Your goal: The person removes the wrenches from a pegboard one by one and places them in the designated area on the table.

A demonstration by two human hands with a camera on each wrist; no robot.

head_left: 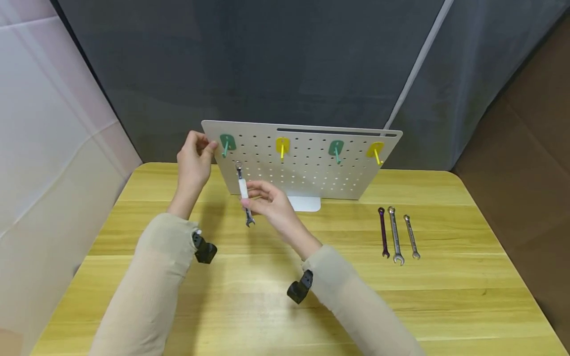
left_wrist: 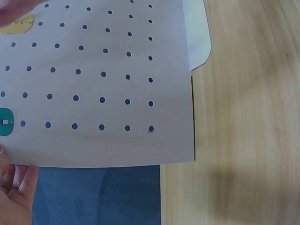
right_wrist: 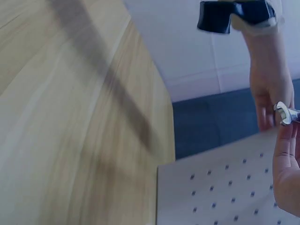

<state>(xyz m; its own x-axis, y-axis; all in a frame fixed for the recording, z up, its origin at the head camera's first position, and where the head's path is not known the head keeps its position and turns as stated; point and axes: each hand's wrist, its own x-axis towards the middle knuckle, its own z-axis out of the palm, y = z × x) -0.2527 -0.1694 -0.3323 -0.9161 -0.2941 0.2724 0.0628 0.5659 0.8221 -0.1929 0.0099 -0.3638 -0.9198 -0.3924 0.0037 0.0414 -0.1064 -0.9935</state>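
A white pegboard (head_left: 254,127) stands tilted at the back of the table. My left hand (head_left: 194,160) grips its upper left edge, thumb in front and fingers (left_wrist: 27,185) behind. In front of the board's lower left part, my right hand (head_left: 271,200) holds a silver combination wrench (head_left: 240,170) by its white-wrapped middle. The wrench's ring end points up and its open end (right_wrist: 284,114) down. Above the wrench, a green hook (head_left: 227,142) sticks out of the board near my left thumb.
Along the board's top row are a yellow hook (head_left: 282,145), another green hook (head_left: 336,147) and another yellow hook (head_left: 375,149). A purple wrench (head_left: 383,232), a large silver wrench (head_left: 394,235) and a smaller silver wrench (head_left: 411,237) lie side by side on the wooden table (head_left: 463,277) at right.
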